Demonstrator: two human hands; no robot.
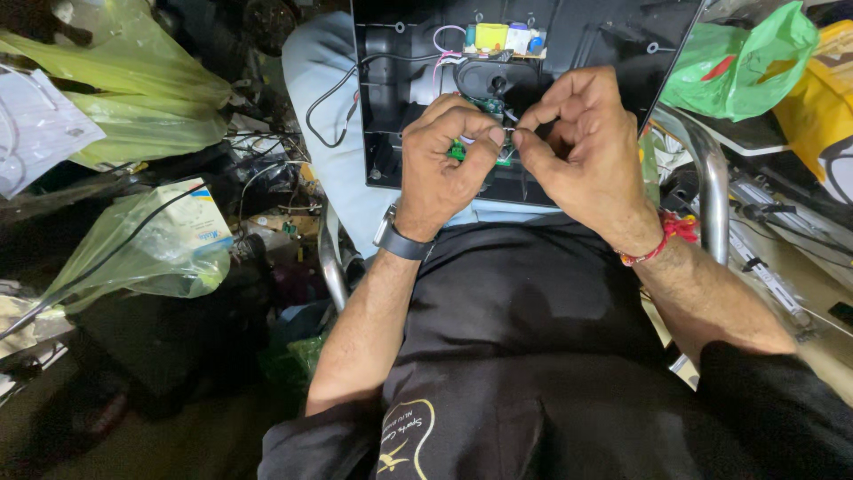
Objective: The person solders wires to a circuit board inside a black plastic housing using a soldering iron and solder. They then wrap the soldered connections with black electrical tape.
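Two hands pinch a small green circuit board (458, 151) inside the open black casing (613, 36) on the lap: left hand (442, 160) and right hand (577, 142), fingertips closed on it. Probably light, stiff, fragile; best held by its edges.

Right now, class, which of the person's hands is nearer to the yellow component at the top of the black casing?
Right. The right hand sits just below and right of the yellow component; the left hand lies lower, below-left.

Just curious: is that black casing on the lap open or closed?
Open: the black casing shows its inside, with a circuit board and wires exposed.
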